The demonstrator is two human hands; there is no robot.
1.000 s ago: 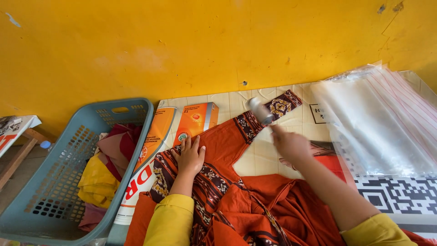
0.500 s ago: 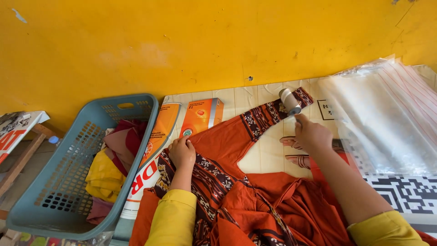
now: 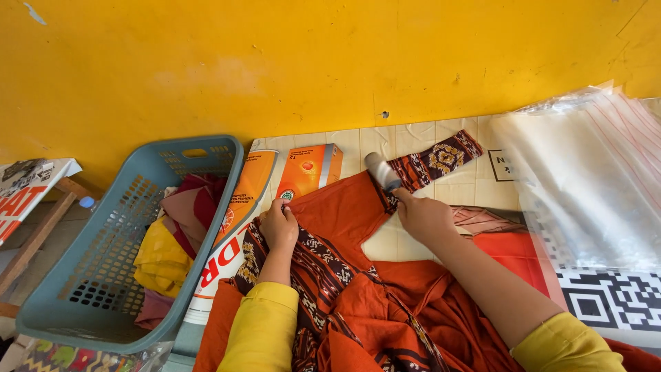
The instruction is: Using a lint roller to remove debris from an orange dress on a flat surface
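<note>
- Head cam, only 1 view here, looking down at my 2 hands on the table.
- My right hand (image 3: 425, 218) is wrapped around the handle of a lint roller (image 3: 383, 172). The roller head sticks out up and to the left of my fist, sitting on the sleeve (image 3: 413, 169) right where the plain orange meets the patterned cuff.
- My left hand (image 3: 279, 226) is curled narrow, fingers bunched, pinching the edge of the dress (image 3: 344, 213) near the dark patterned strip. Can't tell if it's really gripping or just pressing down.
- The dress lies straight ahead of me, running from my lap up to the wall. The sleeve is the bit that matters: its long axis goes diagonally, from between my hands up and to the right, ending in the cuff (image 3: 444, 157).
- So the rest of the sleeve lies up-right of the roller, and my right hand is clearly the nearer one. Left hand sits well apart from the cuff, over by the dress's left edge.
- Other stuff: an orange box (image 3: 310, 171) just above my left hand, a blue basket (image 3: 110, 241) of clothes off to the left, clear plastic bags (image 3: 585, 179) to the right, yellow wall (image 3: 310, 62) behind.
</note>
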